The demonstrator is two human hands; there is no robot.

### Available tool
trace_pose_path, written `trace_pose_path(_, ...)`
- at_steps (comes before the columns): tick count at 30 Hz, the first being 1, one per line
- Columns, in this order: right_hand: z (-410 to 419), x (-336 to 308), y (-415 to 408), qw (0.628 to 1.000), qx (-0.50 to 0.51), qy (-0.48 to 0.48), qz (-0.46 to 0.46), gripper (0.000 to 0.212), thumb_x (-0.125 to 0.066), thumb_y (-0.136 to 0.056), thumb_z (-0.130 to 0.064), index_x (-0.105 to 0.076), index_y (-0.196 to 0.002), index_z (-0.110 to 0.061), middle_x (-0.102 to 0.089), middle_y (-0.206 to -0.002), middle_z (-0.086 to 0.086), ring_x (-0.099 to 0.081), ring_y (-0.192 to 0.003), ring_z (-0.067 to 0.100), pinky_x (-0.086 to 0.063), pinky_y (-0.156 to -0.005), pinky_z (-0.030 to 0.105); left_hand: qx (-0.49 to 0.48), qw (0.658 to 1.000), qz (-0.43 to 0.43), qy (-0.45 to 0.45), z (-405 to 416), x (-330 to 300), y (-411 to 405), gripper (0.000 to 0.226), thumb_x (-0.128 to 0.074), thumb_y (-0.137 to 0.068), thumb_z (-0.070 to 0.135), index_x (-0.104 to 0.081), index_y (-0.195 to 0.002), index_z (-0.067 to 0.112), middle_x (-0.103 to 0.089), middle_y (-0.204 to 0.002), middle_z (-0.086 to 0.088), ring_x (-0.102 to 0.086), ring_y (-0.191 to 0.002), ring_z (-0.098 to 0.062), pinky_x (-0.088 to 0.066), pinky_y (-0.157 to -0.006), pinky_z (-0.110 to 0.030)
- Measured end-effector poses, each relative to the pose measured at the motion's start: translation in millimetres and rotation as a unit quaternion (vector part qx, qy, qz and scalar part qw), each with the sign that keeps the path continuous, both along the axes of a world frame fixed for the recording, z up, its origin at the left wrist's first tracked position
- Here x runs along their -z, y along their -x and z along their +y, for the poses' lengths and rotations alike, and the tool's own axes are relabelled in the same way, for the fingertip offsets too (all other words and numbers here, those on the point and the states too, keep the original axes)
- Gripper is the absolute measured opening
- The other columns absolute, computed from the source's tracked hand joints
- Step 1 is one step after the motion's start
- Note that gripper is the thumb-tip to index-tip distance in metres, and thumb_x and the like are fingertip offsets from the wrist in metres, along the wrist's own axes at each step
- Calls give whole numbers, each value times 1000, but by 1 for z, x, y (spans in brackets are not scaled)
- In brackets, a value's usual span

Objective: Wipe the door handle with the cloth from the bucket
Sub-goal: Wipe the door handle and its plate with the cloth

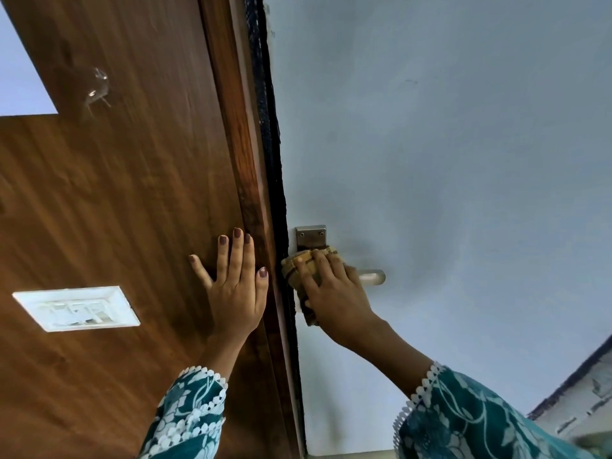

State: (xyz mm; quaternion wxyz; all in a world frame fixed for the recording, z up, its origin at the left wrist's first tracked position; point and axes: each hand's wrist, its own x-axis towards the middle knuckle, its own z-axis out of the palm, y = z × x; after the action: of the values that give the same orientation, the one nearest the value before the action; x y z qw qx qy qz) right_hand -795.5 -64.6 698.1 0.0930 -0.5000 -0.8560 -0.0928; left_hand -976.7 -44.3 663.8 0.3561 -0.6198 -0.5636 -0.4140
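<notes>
Two hands are at work, and the wiping itself looks to be the step in hand. Farthest left, a white switch plate (76,308) sits in the brown wooden panel (132,193). Next comes the left hand (235,286), spread flat with fingers splayed against that panel right beside the dark door edge (270,160); it grips nothing and seems only to brace the body. Just across the edge, on the pale grey door (463,160), the right hand (334,293) has its fingers curled over a bunched tan cloth (299,274), pressing it onto the door handle (372,276). The cloth covers the inner part of the lever and the lower backplate; above it the top of the metal backplate (311,236) shows bare, and the lever's rounded tip pokes out past the knuckles to the right. No bucket is in view. Judging from this, the next move calls for sliding the cloth outward along the lever to its uncovered tip, then up over the exposed plate, keeping steady pressure so the cloth does not slip off.
</notes>
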Motion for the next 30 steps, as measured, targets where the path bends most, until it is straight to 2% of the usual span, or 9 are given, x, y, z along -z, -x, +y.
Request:
trace_pose_path(4,6,5,11,997,43,-59,-2,59,-61,-80,-18,-41,-136,-13,-50,-132,18,-48,-120,37,-37,-101,49,3,1000,-2,-5,0,2,-3,51,-24,-100,35,-17,-146,14,-32,-145,-14,-3,-146,-16,6,-112,-57)
trace_pose_path(7,13,8,7,994,36,-98,42,45,-50,-74,-14,-56,-119,-11,-62,-112,16,-61,-100,34,-46,-90,46,-6,1000,-1,-5,1,1,-3,51,-22,-100,36,-18,-145,13,-32,-144,-15,-2,-146,-15,7,-112,-56)
trace_pose_path(11,19,12,-12,993,3,-95,65,48,-63,-68,-13,-59,-116,-9,-64,-102,15,-62,-90,32,-49,-87,42,-11,1000,10,-8,1,2,0,52,-22,-101,37,-21,-146,11,-32,-145,-14,-2,-146,-14,7,-112,-56)
trace_pose_path(14,24,10,-39,994,8,-81,78,47,-65,-69,-17,-62,-114,-7,-65,-99,15,-62,-86,33,-50,-82,41,-15,999,31,-15,3,4,4,53,-22,-100,37,-14,-149,16,-10,-159,2,-2,-146,-16,8,-111,-58)
trace_pose_path(16,27,9,-60,994,19,-63,85,47,-65,-70,-22,-61,-115,-6,-64,-99,16,-62,-85,34,-49,-81,42,-21,999,37,-17,5,6,5,54,-21,-100,38,-11,-150,18,3,-160,8,-2,-146,-17,9,-110,-60)
trace_pose_path(21,23,8,-70,993,45,-37,105,51,-74,-67,-17,-61,-115,-5,-62,-104,18,-60,-88,34,-49,-81,43,-29,999,39,-17,7,10,4,55,-17,-100,39,-9,-150,16,5,-160,6,-1,-147,-18,7,-109,-63)
trace_pose_path(25,16,7,-20,992,9,-74,98,50,-66,-69,-10,-59,-118,-4,-62,-107,20,-60,-91,38,-50,-81,45,-33,999,27,-15,7,10,-1,58,-17,-100,40,-7,-150,15,7,-160,5,0,-147,-20,8,-109,-63)
trace_pose_path(27,13,7,9,992,3,-91,90,41,-53,-78,-12,-59,-118,-5,-63,-110,20,-61,-95,37,-51,-84,45,-25,999,27,-15,6,10,-2,58,-19,-100,40,-7,-150,14,7,-160,5,1,-146,-20,7,-109,-63)
trace_pose_path(30,10,8,22,992,18,-76,97,43,-37,-83,-16,-59,-118,-6,-63,-115,20,-61,-100,36,-51,-87,46,-21,999,21,-24,6,9,-1,59,-19,-100,41,-7,-150,14,7,-160,6,1,-146,-18,8,-110,-62)
